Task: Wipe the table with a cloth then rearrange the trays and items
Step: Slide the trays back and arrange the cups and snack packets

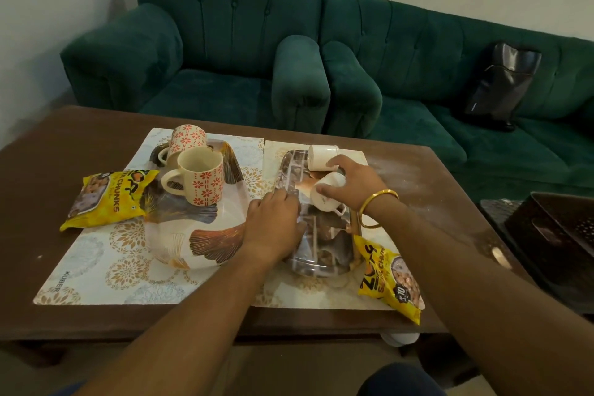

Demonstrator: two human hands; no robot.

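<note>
Brown wooden bench (48,151) with two patterned placemats side by side. The left placemat (96,267) carries a leaf-print tray (205,241) with two red-flower mugs on it: the near mug (199,175) stands upright with its handle to the left, and the far mug (184,142) sits just behind it, touching or nearly so. A yellow soya chunks packet (106,196) lies over that tray's left edge and onto the mat.

The right placemat (276,154) holds a darker printed tray (324,251). The left hand (273,228) lies palm down on that tray's left rim, fingers together and curled over the edge. The right hand (350,183), gold bangle (376,207) on the wrist, is wrapped around a small white cup (328,195) that's tipped on its side over the tray. A second white cup (321,156) lies tilted just behind it; the fingertips look like they touch it, but it's hard to tell from this angle. Another yellow soya chunks packet (389,276) rests at the tray's near right corner, hanging off the mat.

Whitish dust smears the bench surface (418,177) on the right. Green sofa (418,58) behind, black bag (501,84) on it.
</note>
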